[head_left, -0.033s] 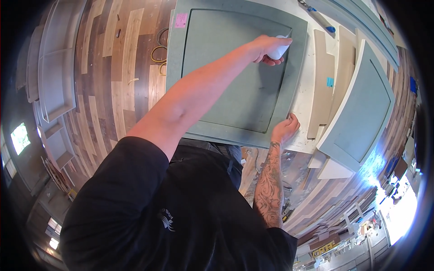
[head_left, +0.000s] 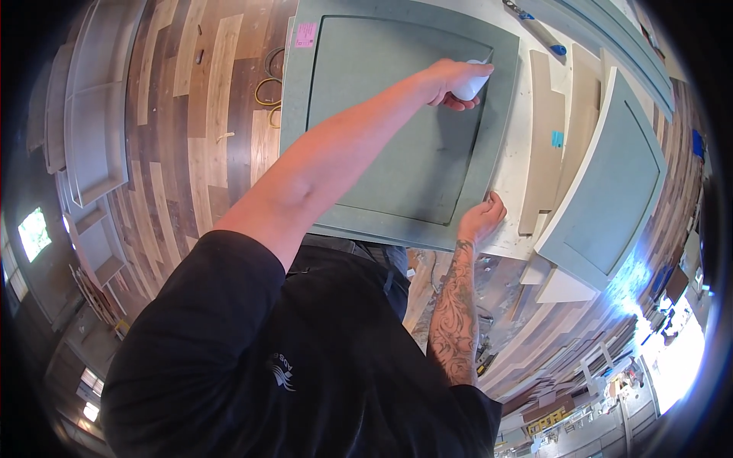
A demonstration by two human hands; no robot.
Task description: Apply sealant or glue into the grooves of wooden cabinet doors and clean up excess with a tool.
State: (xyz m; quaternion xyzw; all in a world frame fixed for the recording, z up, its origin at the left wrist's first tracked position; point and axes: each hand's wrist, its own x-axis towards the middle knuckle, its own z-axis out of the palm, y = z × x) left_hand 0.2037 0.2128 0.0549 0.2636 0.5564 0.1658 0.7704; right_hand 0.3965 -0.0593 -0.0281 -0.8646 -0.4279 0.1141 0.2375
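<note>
Nearest, the right hand (head_left: 481, 220) is resting at the near right corner of a grey-green door (head_left: 397, 169), its fingers curling beside the right edge; whether they are gripping that edge or only lying against it, I cannot tell. The door is lying flat on a white worktop (head_left: 514, 164), its recessed middle showing a dark line along the inner border. Farther off, the left hand (head_left: 450, 79) is reaching across the panel and closing firmly around a small bottle (head_left: 473, 82), so the bottle is sitting within that grip, well apart from the right hand. Its long axis is slanting from near left to far right, and its narrow tip is pointing toward the far right inner corner of the recess; contact there is too small to judge. The bottle is looking pale, whitish and smooth, with fingers covering part of its body. Beyond, to the right, a blue-ended hand tool (head_left: 542, 32) is lying.
</note>
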